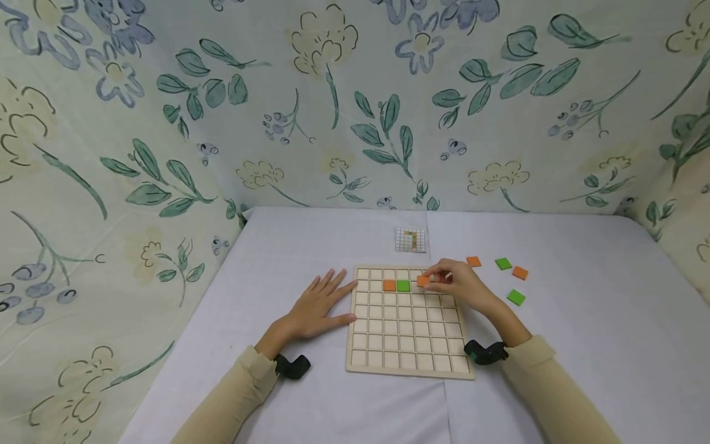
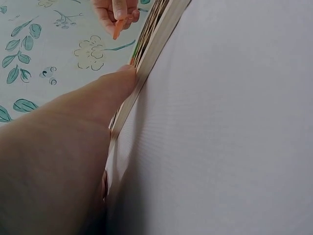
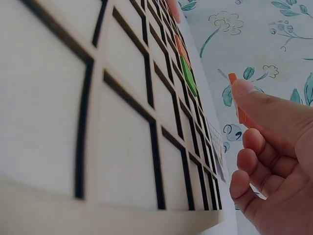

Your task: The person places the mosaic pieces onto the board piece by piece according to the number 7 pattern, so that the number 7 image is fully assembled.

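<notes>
A wooden grid board (image 1: 407,327) lies on the white cloth. In its second row from the far edge sit an orange tile (image 1: 389,285) and, right beside it, a green tile (image 1: 403,285). My right hand (image 1: 460,283) pinches another orange tile (image 1: 423,281) between thumb and fingers, above that same row and to the right of the green one. The right wrist view shows this held tile (image 3: 234,98) raised off the board. Spread flat, my left hand (image 1: 318,308) touches the board's left edge with its thumb and a fingertip.
Loose on the cloth to the right lie orange tiles (image 1: 520,272) and green tiles (image 1: 516,297). Beyond the board's far edge is a small card (image 1: 410,240) printed with a coloured grid. A floral curtain (image 1: 344,123) hangs behind the table.
</notes>
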{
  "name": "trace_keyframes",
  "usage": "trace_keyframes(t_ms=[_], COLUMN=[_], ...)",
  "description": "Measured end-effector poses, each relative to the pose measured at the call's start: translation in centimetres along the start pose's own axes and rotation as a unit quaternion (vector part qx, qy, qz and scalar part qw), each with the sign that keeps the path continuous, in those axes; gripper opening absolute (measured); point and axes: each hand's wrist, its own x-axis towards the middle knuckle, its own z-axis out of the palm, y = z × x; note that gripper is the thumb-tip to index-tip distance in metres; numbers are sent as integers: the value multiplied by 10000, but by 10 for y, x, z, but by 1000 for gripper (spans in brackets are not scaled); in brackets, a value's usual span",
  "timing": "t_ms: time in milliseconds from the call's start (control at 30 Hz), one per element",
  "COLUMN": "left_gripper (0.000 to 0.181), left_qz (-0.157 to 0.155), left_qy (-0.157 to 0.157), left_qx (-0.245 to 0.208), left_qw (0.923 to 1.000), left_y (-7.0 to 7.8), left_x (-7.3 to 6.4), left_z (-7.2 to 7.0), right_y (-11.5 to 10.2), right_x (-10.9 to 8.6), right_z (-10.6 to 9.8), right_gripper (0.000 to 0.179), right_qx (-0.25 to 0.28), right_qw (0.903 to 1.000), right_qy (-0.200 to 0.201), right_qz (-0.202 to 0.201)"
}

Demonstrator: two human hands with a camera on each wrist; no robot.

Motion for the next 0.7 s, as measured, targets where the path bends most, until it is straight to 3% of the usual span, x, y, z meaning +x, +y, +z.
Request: trace_keyframes(t_ms=[133,467,700], left_gripper=[80,81,80], left_qz=[-17,-25,-13], left_qy=[-1,-12,-3], left_qx=[-7,13,15], left_qw=[10000,10000,10000], left_y=[-1,0,0], left_x=[1,0,0], left_z=[1,1,0], right_y=[2,4,8], right_x=[4,7,9], right_z=[4,10,12], right_gripper=[24,23,24], right_qx=[-62,-30,-139], right_qw=[9999,9987,9981], right_qy=[-78,-298,-344], right_qz=[-70,408,484])
